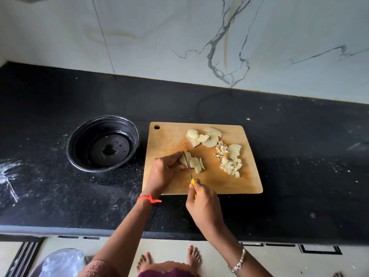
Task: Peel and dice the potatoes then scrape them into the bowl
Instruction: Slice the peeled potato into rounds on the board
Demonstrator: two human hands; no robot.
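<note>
A wooden cutting board lies on the black counter. My left hand curls over a stack of potato strips near the board's middle and holds them down. My right hand grips a yellow-handled knife, whose blade cuts down into those strips beside my left fingertips. Round potato slices lie at the board's far edge. A heap of diced potato sits on the right half. A black bowl stands left of the board with nothing but a few drops in it.
The black counter runs wide to the right and left, speckled with white bits. A marble wall rises behind it. A bin with a clear plastic liner stands on the floor at lower left, near my bare feet.
</note>
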